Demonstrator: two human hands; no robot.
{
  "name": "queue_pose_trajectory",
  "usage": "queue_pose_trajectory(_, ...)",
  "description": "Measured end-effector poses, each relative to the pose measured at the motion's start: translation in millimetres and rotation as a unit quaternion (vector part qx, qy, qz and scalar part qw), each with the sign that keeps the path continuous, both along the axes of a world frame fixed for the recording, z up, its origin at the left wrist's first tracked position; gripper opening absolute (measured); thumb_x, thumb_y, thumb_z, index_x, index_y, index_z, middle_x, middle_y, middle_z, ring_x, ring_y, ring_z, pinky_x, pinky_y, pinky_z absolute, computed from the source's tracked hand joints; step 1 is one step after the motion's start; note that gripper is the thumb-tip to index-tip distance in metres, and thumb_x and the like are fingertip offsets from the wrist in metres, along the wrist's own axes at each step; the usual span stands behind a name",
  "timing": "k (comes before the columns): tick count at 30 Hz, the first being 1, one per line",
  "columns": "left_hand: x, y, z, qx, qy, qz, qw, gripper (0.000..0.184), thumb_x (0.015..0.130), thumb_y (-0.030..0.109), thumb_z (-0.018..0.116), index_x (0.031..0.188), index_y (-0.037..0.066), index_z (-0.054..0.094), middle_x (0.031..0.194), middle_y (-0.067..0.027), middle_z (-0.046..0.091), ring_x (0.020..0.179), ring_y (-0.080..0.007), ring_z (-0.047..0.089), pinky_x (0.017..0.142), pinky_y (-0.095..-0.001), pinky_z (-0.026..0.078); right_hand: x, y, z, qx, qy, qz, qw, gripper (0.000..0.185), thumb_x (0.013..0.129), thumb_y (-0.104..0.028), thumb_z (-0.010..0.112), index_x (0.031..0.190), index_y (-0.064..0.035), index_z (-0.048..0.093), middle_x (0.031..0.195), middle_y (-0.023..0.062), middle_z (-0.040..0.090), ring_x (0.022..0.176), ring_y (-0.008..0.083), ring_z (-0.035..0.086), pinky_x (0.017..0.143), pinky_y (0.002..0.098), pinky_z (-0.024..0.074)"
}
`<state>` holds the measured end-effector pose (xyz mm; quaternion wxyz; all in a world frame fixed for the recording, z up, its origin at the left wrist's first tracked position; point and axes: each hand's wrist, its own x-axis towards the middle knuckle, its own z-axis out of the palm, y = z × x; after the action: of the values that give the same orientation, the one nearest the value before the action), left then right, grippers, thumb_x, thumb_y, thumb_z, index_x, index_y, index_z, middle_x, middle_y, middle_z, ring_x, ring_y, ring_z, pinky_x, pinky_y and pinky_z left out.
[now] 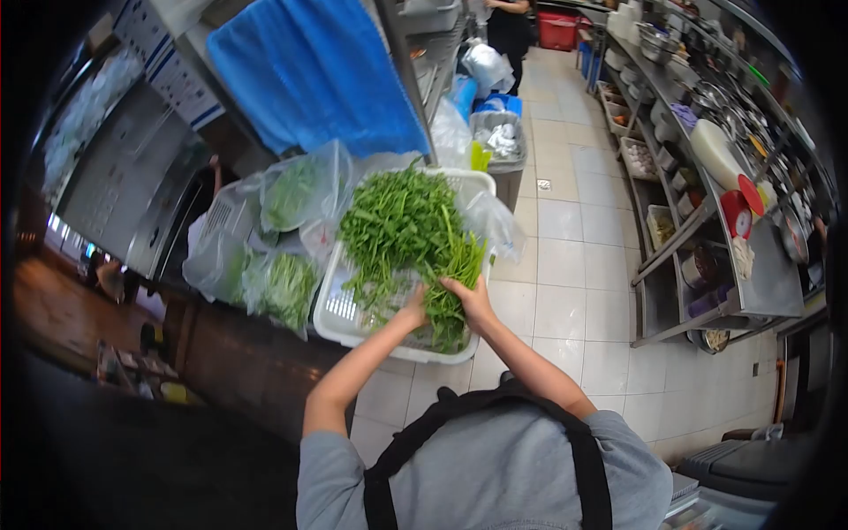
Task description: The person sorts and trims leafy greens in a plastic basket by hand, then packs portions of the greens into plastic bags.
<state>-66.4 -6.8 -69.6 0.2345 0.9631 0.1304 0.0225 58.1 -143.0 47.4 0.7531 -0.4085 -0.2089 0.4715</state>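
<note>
Both hands are at the near right side of a white plastic basket [334, 311]. My right hand [473, 299] closes around a bunch of leafy green herbs [448, 311], thumb on top and stems pointing away. On the other side of that bunch, my left hand [413, 306] presses in, its fingers partly hidden by the leaves. A larger heap of the same greens [393, 216] fills the far part of the basket. Slatted holes show in the basket's floor just left of my left hand.
Left of the basket lie clear plastic bags of greens [284, 287] in another crate [221, 216]. A blue towel [314, 79] hangs behind. Along the right runs a metal shelf [676, 238] with kitchenware and a red scale [736, 212]. A person [510, 40] stands farther down the tiled aisle [561, 265].
</note>
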Motion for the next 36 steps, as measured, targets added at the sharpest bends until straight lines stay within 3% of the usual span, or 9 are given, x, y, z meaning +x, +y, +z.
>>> queue_pose_trajectory(1,0.3,-4.9,6.8,0.128,0.024,-0.093,0.987,0.052,0.072,0.014,0.062,0.122,0.012,0.047,0.130,-0.0150,0.041,0.121,-0.0321,0.035,0.098,-0.0406,0.032,-2.1,0.7,-2.4,-0.002,-0.005,-0.001,1.000,0.030,0.074,-0.008,0.065,0.101,0.0014,0.053,0.090,0.0081,0.061,0.078,0.0153,0.059,0.070,0.0284,0.0488)
queue_pose_trajectory(4,-4.7,-23.8,29.7,0.119,-0.049,-0.055,0.990,0.042,0.072,0.012,0.059,0.113,0.009,0.053,0.120,-0.0175,0.050,0.111,-0.0361,0.045,0.089,-0.0429,0.040,-1.0,0.0,-1.7,-0.004,-0.017,-0.003,1.000,0.029,0.075,-0.007,0.064,0.101,0.0018,0.053,0.090,0.0078,0.061,0.077,0.0148,0.059,0.070,0.0283,0.0488)
queue_pose_trajectory(7,-5.5,-11.3,60.2,-0.055,0.135,0.124,0.981,0.033,0.070,0.006,0.058,0.103,0.004,0.057,0.102,-0.0214,0.058,0.097,-0.0390,0.054,0.079,-0.0442,0.045,-1.9,0.4,1.8,0.018,-0.011,-0.008,1.000,0.024,0.076,-0.007,0.064,0.095,0.0009,0.054,0.087,0.0063,0.060,0.073,0.0132,0.058,0.065,0.0261,0.0482)
queue_pose_trajectory(8,-7.0,-10.4,94.6,0.057,0.172,0.098,0.979,0.024,0.069,0.004,0.059,0.093,-0.001,0.059,0.088,-0.0248,0.060,0.086,-0.0401,0.057,0.075,-0.0440,0.047,-2.5,0.1,1.9,0.017,-0.008,-0.009,1.000,0.023,0.076,-0.006,0.063,0.096,0.0012,0.054,0.087,0.0065,0.061,0.074,0.0133,0.058,0.065,0.0262,0.0483)
queue_pose_trajectory(17,-68.5,45.6,151.3,-0.013,0.003,0.239,0.971,0.025,0.066,0.002,0.061,0.090,-0.003,0.060,0.085,-0.0250,0.060,0.086,-0.0385,0.057,0.075,-0.0425,0.046,-2.6,1.1,1.3,0.009,-0.031,0.006,0.999,0.024,0.076,-0.007,0.064,0.096,0.0005,0.055,0.087,0.0061,0.061,0.075,0.0127,0.057,0.067,0.0261,0.0477)
queue_pose_trajectory(24,-72.9,66.2,114.4,0.096,-0.011,0.237,0.967,0.021,0.066,0.002,0.059,0.087,-0.003,0.060,0.084,-0.0246,0.060,0.086,-0.0392,0.056,0.075,-0.0447,0.045,-2.5,-0.5,1.1,-0.016,-0.057,0.016,0.998,0.028,0.074,-0.007,0.065,0.099,0.0015,0.054,0.089,0.0076,0.061,0.077,0.0147,0.058,0.069,0.0278,0.0481)
queue_pose_trajectory(30,-55.9,56.2,157.6,-0.037,-0.081,0.314,0.945,0.019,0.070,0.003,0.060,0.087,-0.004,0.058,0.067,-0.0165,0.062,0.072,-0.0277,0.063,0.060,-0.0365,0.048,0.4,7.0,-7.1,0.005,-0.054,0.002,0.999,0.043,0.072,-0.007,0.068,0.109,0.0000,0.049,0.099,0.0082,0.058,0.088,0.0156,0.055,0.077,0.0282,0.0459)
queue_pose_trajectory(33,-57.7,59.0,174.6,-0.244,-0.141,0.323,0.903,0.015,0.076,0.002,0.059,0.089,-0.004,0.056,0.069,-0.0085,0.060,0.071,-0.0161,0.063,0.055,-0.0283,0.049,2.4,4.7,2.9,-0.046,0.004,0.026,0.999,0.059,0.069,-0.005,0.069,0.118,-0.0031,0.036,0.105,0.0103,0.054,0.093,0.0193,0.054,0.079,0.0317,0.0467)
queue_pose_trajectory(36,-54.4,43.3,198.1,-0.315,-0.227,0.310,0.867,0.011,0.080,-0.001,0.057,0.091,-0.003,0.053,0.080,-0.0063,0.058,0.074,-0.0132,0.061,0.056,-0.0249,0.051,5.9,14.8,-1.0,-0.046,0.058,0.067,0.995,0.052,0.068,-0.006,0.067,0.113,-0.0037,0.040,0.103,0.0114,0.054,0.092,0.0201,0.055,0.074,0.0353,0.0503)
